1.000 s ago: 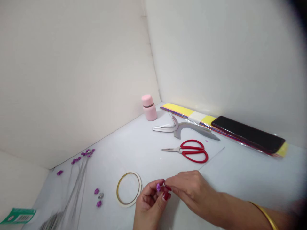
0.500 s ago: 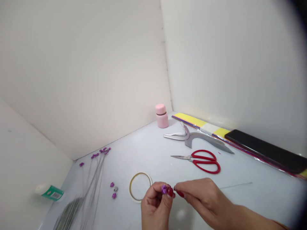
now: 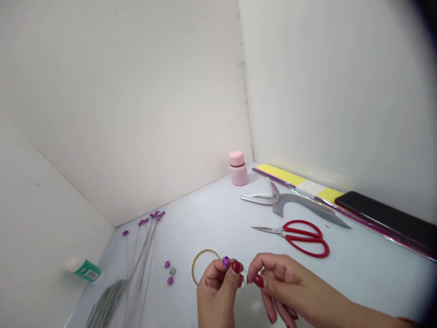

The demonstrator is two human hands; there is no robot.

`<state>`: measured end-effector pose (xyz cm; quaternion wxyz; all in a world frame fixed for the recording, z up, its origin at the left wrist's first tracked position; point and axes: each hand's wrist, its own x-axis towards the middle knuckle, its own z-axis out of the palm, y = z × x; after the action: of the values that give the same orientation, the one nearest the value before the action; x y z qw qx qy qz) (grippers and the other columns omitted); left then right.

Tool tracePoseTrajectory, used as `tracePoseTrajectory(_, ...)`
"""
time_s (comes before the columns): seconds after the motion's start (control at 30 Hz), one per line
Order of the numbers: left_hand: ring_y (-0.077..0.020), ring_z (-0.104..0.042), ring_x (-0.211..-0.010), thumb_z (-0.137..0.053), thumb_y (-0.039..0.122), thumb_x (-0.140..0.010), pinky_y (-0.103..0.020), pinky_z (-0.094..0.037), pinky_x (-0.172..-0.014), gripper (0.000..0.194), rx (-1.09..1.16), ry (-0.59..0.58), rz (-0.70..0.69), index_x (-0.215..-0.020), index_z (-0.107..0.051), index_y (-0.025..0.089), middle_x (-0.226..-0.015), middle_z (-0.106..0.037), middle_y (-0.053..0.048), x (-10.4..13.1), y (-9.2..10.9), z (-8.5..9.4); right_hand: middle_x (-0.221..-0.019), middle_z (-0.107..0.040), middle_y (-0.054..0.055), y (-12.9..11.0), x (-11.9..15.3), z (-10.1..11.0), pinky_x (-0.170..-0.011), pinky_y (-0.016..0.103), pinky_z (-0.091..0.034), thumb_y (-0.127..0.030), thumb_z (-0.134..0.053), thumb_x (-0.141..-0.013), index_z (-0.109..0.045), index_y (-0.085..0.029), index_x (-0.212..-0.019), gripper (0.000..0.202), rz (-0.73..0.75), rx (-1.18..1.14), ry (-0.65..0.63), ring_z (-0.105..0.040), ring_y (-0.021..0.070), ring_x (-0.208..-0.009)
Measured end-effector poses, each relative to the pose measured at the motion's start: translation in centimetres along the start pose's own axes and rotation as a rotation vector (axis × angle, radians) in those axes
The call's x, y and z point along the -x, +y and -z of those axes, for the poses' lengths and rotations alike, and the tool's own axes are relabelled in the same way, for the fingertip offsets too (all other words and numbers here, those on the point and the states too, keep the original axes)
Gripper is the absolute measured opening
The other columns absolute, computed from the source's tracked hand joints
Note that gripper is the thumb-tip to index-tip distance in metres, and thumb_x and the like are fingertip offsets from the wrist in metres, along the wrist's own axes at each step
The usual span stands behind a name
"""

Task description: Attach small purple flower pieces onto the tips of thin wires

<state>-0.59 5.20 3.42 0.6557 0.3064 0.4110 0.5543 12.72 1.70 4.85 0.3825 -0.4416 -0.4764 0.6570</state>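
Note:
My left hand [image 3: 218,291] pinches a small purple flower [image 3: 226,261] between thumb and index finger, its head showing above the fingertips. A short length of thin wire [image 3: 246,272] shows between the two hands. At its other end my right hand [image 3: 276,278] closes thumb and index finger on the wire, its remaining fingers curled loosely below. Behind my left hand lies a roll of tape [image 3: 194,269], partly covered by it. Two loose purple pieces [image 3: 167,264] and a small silvery piece [image 3: 172,271] lie to the left.
Wire stems with purple heads [image 3: 150,241] and a bundle of bare wires [image 3: 107,303] lie left, beside a green-white glue bottle [image 3: 88,270]. Red-handled scissors [image 3: 303,237], grey strips [image 3: 307,208], a pink bottle [image 3: 238,173], yellow-topped packaged strips [image 3: 283,175] and a black phone [image 3: 385,218] lie beyond.
My right hand has turned from fingers held flat together to a pinch, with its lower fingers now curled below. Wire now shows between the hands. The view has shifted slightly.

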Motion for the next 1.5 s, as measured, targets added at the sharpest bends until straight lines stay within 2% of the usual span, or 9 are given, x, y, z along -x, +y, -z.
tracePoseTrajectory(0.17, -0.0059, -0.051, -0.045, -0.082, 0.028, -0.046, -0.014, -0.042, -0.048, 0.023, -0.012, -0.001, -0.026, -0.050, -0.065, 0.014, -0.048, -0.064, 0.001, -0.3, 0.7, 0.4, -0.052, -0.058, -0.004, -0.3, -0.6, -0.1, -0.030, 0.013, -0.016, -0.044, -0.044, -0.084, -0.049, -0.018, -0.087, 0.027, -0.018, 0.020, -0.021, -0.038, 0.0018, -0.026)
tracePoseTrajectory(0.33, -0.0066, -0.053, -0.047, -0.082, 0.026, -0.048, -0.016, -0.045, -0.050, 0.022, 0.044, -0.032, 0.022, -0.055, -0.065, 0.014, -0.053, -0.064, 0.002, -0.9, 0.8, 0.6, -0.053, -0.059, -0.004, -0.9, -1.1, -0.7, -0.031, 0.013, -0.018, -0.045, -0.046, -0.081, -0.048, -0.017, -0.085, 0.028, -0.039, -0.026, -0.029, -0.038, 0.0020, -0.027)
tracePoseTrajectory(0.53, -0.0057, -0.051, -0.044, -0.084, 0.025, -0.045, -0.014, -0.042, -0.048, 0.023, 0.094, -0.045, 0.140, -0.050, -0.065, 0.013, -0.046, -0.060, 0.002, -0.9, 0.8, 0.7, -0.054, -0.058, -0.002, 0.8, -1.5, -1.0, -0.031, 0.013, -0.019, -0.050, -0.047, -0.080, -0.047, -0.016, -0.084, 0.034, 0.010, -0.053, 0.026, -0.036, 0.0018, -0.027)
tracePoseTrajectory(0.63, -0.0051, -0.051, -0.044, -0.084, 0.024, -0.045, -0.013, -0.041, -0.047, 0.023, 0.124, -0.066, 0.175, -0.050, -0.065, 0.013, -0.046, -0.059, 0.002, -0.9, 1.2, 0.7, -0.055, -0.059, -0.001, 1.5, -1.8, -0.9, -0.031, 0.013, -0.021, -0.050, -0.048, -0.080, -0.046, -0.016, -0.085, 0.035, 0.032, -0.066, -0.003, -0.038, 0.0020, -0.029)
tracePoseTrajectory(0.87, -0.0051, -0.051, -0.045, -0.081, 0.024, -0.052, -0.014, -0.043, -0.048, 0.022, 0.003, -0.066, 0.060, -0.054, -0.062, 0.012, -0.049, -0.061, 0.002, -1.6, 0.7, 0.9, -0.053, -0.059, -0.002, 2.3, -2.2, -0.7, -0.033, 0.013, -0.023, -0.048, -0.049, -0.081, -0.046, -0.016, -0.084, 0.032, 0.052, -0.123, -0.001, -0.040, 0.0026, -0.031)
tracePoseTrajectory(1.03, -0.0058, -0.054, -0.044, -0.082, 0.027, -0.049, -0.015, -0.044, -0.047, 0.024, 0.013, -0.052, 0.096, -0.055, -0.064, 0.011, -0.048, -0.063, 0.000, -1.6, 0.2, 0.9, -0.058, -0.061, -0.001, 3.7, -2.3, -0.4, -0.036, 0.013, -0.027, -0.044, -0.049, -0.083, -0.052, -0.015, -0.086, 0.029, 0.124, -0.024, 0.085, -0.047, 0.0035, -0.035)
tracePoseTrajectory(1.2, -0.0082, -0.058, -0.048, -0.084, 0.024, -0.045, -0.017, -0.046, -0.049, 0.030, 0.018, 0.010, 0.021, -0.067, -0.066, 0.014, -0.051, -0.066, 0.000, -1.6, 0.2, 0.7, -0.059, -0.062, 0.000, 4.1, -2.5, 0.1, -0.036, 0.014, -0.029, -0.041, -0.049, -0.083, -0.055, -0.015, -0.085, 0.027, 0.121, 0.002, 0.128, -0.047, 0.0042, -0.035)
tracePoseTrajectory(1.37, -0.0074, -0.058, -0.044, -0.083, 0.027, -0.045, -0.016, -0.046, -0.047, 0.026, -0.009, 0.001, 0.088, -0.056, -0.066, 0.012, -0.049, -0.068, -0.003, -1.6, 0.2, 0.7, -0.061, -0.062, 0.000, 4.0, -2.5, 0.3, -0.036, 0.014, -0.030, -0.040, -0.049, -0.084, -0.056, -0.015, -0.084, 0.026, 0.111, 0.015, 0.116, -0.048, 0.0040, -0.036)
tracePoseTrajectory(1.5, -0.0063, -0.055, -0.041, -0.083, 0.028, -0.046, -0.014, -0.044, -0.046, 0.025, -0.028, 0.007, 0.063, -0.052, -0.063, 0.013, -0.046, -0.067, -0.001, -1.5, -0.1, 0.9, -0.060, -0.063, 0.001, 4.1, -2.4, 0.0, -0.034, 0.013, -0.027, -0.044, -0.049, -0.084, -0.052, -0.015, -0.085, 0.028, 0.068, -0.031, 0.061, -0.046, 0.0040, -0.035)
